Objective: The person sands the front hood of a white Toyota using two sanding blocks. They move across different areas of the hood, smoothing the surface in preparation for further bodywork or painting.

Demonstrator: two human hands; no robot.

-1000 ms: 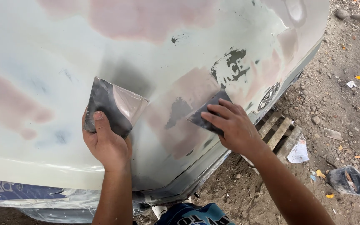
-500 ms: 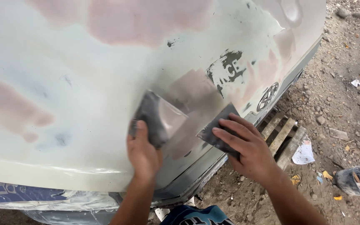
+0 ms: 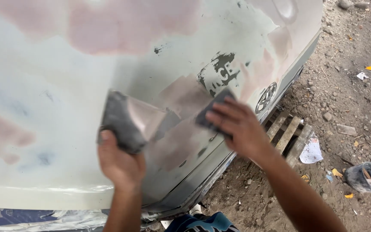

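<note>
A large pale car body panel (image 3: 65,86) fills most of the view, with pinkish filler patches and grey sanded spots on it. The left hand (image 3: 119,161) is closed around a flat metal plate (image 3: 129,120), thumb on its lower left corner, and holds this plate against the panel, near the panel's lower middle part. The plate carries a pinkish smear on its right half (its left half looks dark grey). The right hand (image 3: 237,124) presses a small dark spreader (image 3: 213,111) onto the panel, just to the right of the plate; the fingers lie flat over the spreader and grip it, and the hand is a little blurred. Both tools are near each other but do not touch. Under the panel's lower right edge a wooden pallet (image 3: 286,135) lies on the dirt ground (image 3: 344,99). To the right of the pallet there is a piece of white paper (image 3: 312,152), and further from the panel a small dark container (image 3: 368,178) stands among stones and litter.
</note>
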